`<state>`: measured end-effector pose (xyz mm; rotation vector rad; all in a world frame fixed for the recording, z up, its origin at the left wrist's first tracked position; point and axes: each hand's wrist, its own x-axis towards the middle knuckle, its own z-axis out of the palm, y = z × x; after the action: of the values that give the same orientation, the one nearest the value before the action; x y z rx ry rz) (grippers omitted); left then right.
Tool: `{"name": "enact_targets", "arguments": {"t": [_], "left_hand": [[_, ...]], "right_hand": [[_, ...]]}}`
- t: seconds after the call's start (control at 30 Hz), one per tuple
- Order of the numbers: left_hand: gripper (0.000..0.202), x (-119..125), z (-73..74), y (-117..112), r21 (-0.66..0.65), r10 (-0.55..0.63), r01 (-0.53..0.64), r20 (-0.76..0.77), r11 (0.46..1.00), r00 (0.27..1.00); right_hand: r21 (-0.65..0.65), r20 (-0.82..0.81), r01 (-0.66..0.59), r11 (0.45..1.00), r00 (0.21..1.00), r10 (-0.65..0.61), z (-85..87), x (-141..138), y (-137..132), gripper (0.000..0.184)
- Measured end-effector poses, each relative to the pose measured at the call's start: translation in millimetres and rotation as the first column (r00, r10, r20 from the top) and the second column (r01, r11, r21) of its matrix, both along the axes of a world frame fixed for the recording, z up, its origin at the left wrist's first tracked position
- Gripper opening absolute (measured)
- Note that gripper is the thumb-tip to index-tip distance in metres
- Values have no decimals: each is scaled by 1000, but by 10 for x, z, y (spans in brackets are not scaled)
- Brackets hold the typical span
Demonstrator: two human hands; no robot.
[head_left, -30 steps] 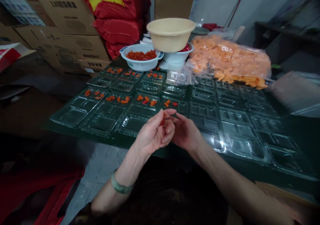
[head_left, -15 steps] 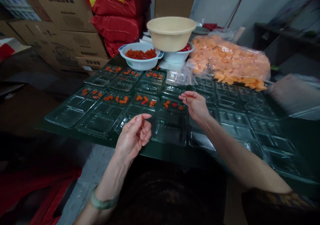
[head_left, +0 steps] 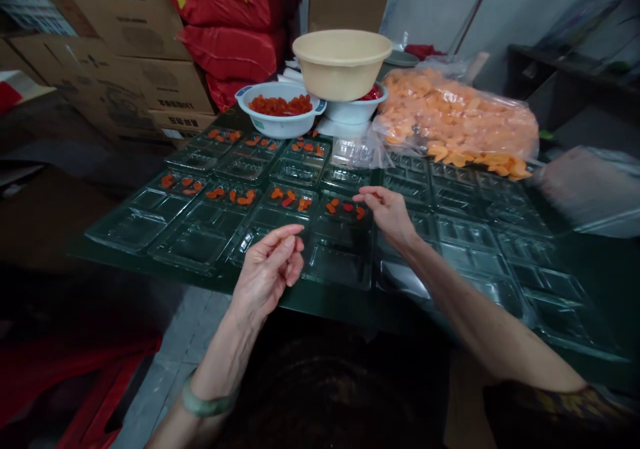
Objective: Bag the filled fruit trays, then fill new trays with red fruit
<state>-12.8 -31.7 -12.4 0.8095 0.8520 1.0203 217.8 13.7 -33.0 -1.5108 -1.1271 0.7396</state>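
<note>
My right hand hovers over the upper right corner of a clear plastic tray. Its fingers are closed, and a sliver of a small orange-red piece shows between them. In that tray's small upper compartments lie several orange pieces and one redder piece. My left hand hangs in front of the neighbouring tray, thumb pressed to the index finger, the others curled. Whether anything is inside it is hidden. More trays to the left, such as the leftmost front tray, hold similar orange pieces.
At the back of the dark green table stand a light blue basin of orange-red pieces and a cream basin on another basin. A clear bag of pale orange pieces lies right. Cardboard boxes and red bundles are behind.
My right hand has shifted slightly left and turned palm downward over the tray. Another orange piece shows at the tray's right compartment. My left thumb and index finger have straightened a little.
</note>
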Motion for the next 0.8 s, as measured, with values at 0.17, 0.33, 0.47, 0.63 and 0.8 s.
{"name": "enact_targets", "arguments": {"t": [0.17, 0.33, 0.47, 0.63, 0.8], "left_hand": [[25, 37, 36, -15, 1, -68, 68, -1, 998, 998], [34, 130, 111, 1, -55, -157, 159, 29, 986, 987], [30, 270, 178, 50, -30, -294, 293, -33, 956, 955], [21, 585, 215, 191, 78, -441, 455, -150, 887, 885], [23, 1007, 214, 361, 102, -705, 743, -252, 662, 663]], "right_hand": [[43, -62, 99, 994, 993, -96, 78, 234, -13, 18], [-16, 234, 132, 991, 964, -124, 133, 618, -59, 14], [-159, 401, 73, 985, 916, -3, 63, 762, -44, 13], [-160, 230, 102, 982, 971, -64, 110, 719, -85, 22], [-204, -411, -336, 919, 882, 232, 346, 454, -414, 39]]}}
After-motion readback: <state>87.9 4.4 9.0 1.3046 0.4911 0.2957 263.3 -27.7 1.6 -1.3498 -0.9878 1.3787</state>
